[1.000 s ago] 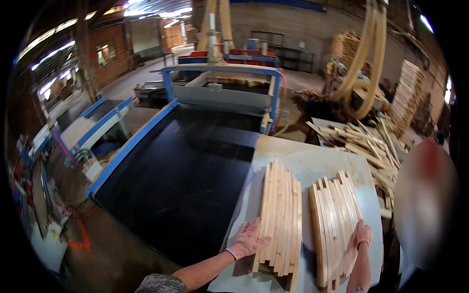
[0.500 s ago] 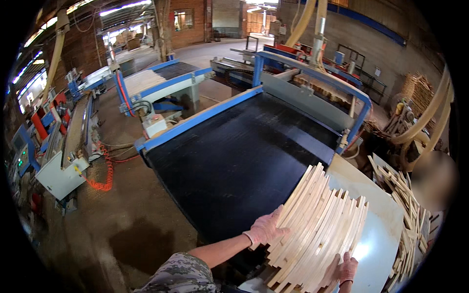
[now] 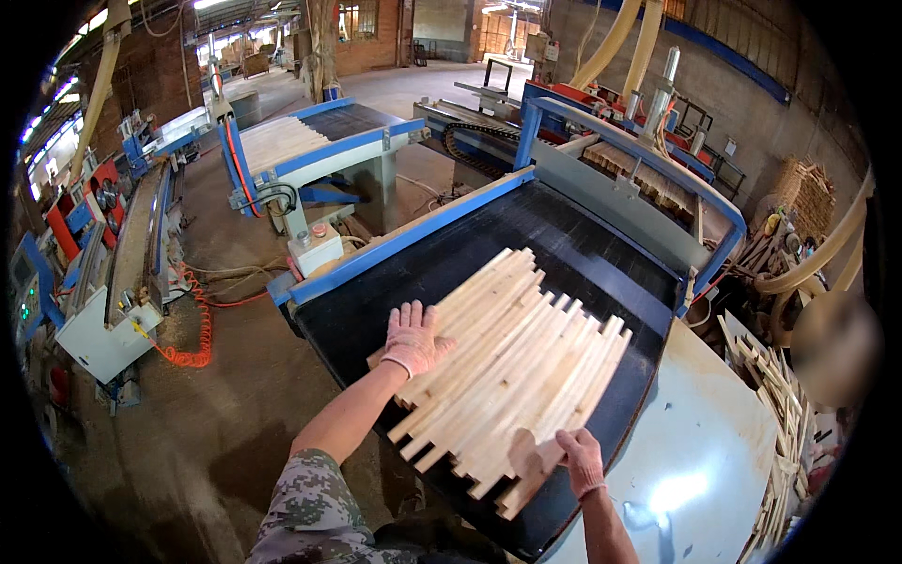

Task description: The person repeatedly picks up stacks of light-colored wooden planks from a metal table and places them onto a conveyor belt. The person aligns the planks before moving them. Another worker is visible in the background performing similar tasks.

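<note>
A row of pale wooden strips (image 3: 512, 362) lies side by side on the black conveyor belt (image 3: 376, 324), their ends uneven. At the left edge of the row, my left hand (image 3: 415, 340), in a pinkish work glove, rests with its fingers spread, touching the outermost strips. My right hand (image 3: 581, 461), gloved alike, is at the near right edge with its fingers curled against the last strip. The strips lie between the two hands. The fingertips of my right hand are partly hidden.
A pale shiny board (image 3: 700, 442) adjoins the belt on the right. Loose wooden sticks (image 3: 780, 395) are heaped beyond it. A blue frame (image 3: 639, 132) spans the belt's far end. Left stands a machine with a coiled orange hose (image 3: 197, 320); a second conveyor (image 3: 352, 122) is further back.
Both hands and the strips have moved left and forward, from the pale board onto the black belt. My left hand's fingers are now spread wider.
</note>
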Available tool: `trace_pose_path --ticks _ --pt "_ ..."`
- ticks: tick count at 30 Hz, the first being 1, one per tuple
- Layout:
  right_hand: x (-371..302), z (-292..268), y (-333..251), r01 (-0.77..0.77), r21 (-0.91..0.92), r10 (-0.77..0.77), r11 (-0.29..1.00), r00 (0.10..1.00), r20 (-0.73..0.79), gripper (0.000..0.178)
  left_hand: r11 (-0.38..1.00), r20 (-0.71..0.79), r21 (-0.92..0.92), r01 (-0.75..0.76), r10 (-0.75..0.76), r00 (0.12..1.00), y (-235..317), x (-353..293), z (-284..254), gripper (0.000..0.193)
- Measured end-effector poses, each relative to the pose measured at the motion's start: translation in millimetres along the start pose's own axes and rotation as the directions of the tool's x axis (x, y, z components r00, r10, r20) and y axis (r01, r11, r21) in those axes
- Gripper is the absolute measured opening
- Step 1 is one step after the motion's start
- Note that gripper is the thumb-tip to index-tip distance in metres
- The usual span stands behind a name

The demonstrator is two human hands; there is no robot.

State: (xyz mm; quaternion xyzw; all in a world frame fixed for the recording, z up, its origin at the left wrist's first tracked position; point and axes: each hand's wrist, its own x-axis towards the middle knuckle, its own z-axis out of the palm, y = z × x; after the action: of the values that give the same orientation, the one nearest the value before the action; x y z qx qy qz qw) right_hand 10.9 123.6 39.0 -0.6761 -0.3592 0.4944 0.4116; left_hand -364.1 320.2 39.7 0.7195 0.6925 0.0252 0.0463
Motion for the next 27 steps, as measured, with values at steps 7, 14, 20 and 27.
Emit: trace_pose_path --ticks 7,14,20,27 --pt "68.2 133.4 -38.3 -0.048 0.134 0.027 0.990 0.989 0.148 0.043 0.996 0.056 0.039 0.076 -0.078 0.995 -63.8 51.6 -14.5 0.097" --pt "92.5 191.1 -74.8 -0.104 0.318 0.042 0.942 0.980 0.196 0.036 0.994 -0.060 -0.036 0.107 -0.109 0.992 -108.4 88.5 -15.2 0.095" --pt "47.7 155.6 -21.5 -0.011 0.363 -0.137 0.932 0.914 0.381 0.029 0.989 -0.079 -0.073 0.129 -0.135 0.988 -88.2 75.6 -19.1 0.083" --pt "-110.9 79.6 80.7 -0.089 0.421 -0.268 0.903 0.650 0.712 0.026 0.988 -0.190 -0.124 -0.095 0.070 0.979 -62.5 84.0 -11.4 0.065"
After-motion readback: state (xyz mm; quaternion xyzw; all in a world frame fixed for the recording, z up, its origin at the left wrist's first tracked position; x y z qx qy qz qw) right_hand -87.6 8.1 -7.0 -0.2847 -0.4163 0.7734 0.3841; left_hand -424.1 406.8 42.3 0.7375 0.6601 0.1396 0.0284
